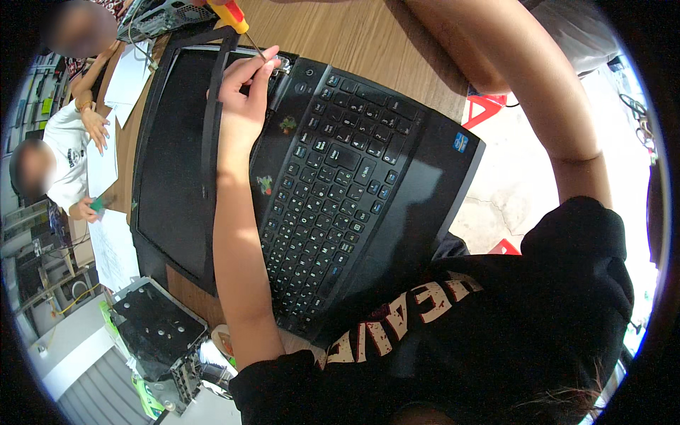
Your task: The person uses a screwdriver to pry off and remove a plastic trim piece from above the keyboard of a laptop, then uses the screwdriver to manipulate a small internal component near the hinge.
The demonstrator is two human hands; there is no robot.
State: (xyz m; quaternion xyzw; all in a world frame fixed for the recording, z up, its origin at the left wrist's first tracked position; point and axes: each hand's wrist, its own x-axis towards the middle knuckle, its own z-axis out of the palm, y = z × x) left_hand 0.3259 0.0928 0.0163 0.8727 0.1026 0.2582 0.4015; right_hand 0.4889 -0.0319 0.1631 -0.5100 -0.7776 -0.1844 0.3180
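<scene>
A black laptop (397, 234) lies opened out on the wooden table, turned sideways, its keyboard (319, 191) in the middle. Its dark screen part (173, 156) is on the left, with a thin black frame strip (210, 156) standing loose along it. My left hand (244, 95) reaches over that strip. Its thumb and forefinger pinch the metal shaft of a yellow-and-red screwdriver (231, 15) near the tip, at the bare metal hinge (285, 64). My right arm (524, 71) arches over the far side toward the handle; the hand itself is almost wholly cut off by the top edge.
Across the table, a person in a white top (67, 152) sits by sheets of paper (106, 244); another person is behind. An opened computer case (159, 319) stands at lower left. More metal hardware (159, 18) lies at upper left. Red-lettered floor marks (485, 110) show at right.
</scene>
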